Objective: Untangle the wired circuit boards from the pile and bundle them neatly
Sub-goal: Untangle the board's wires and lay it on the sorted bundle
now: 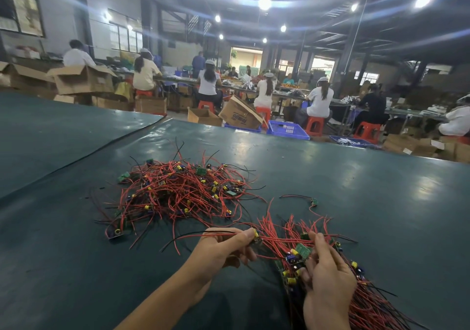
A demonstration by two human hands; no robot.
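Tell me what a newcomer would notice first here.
The red tangle of wires and small boards sprawls across the green mat. Nearer, the left hand pinches one wired board while the right hand grips the gathered bundle. Behind, workers sit on red stools.

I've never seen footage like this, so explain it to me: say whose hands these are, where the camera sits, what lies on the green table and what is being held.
There is no machine here: a person works bare-handed, and the single picture comes from a camera worn on their head, looking forward and down. On the dark green table lies a tangled pile of small circuit boards with red and black wires. One stray board lies apart to its right. The left hand pinches one wired board, its wires trailing left. The right hand holds a bundle of boards already gathered, wires running toward the lower right. Behind, workers sit at other benches.
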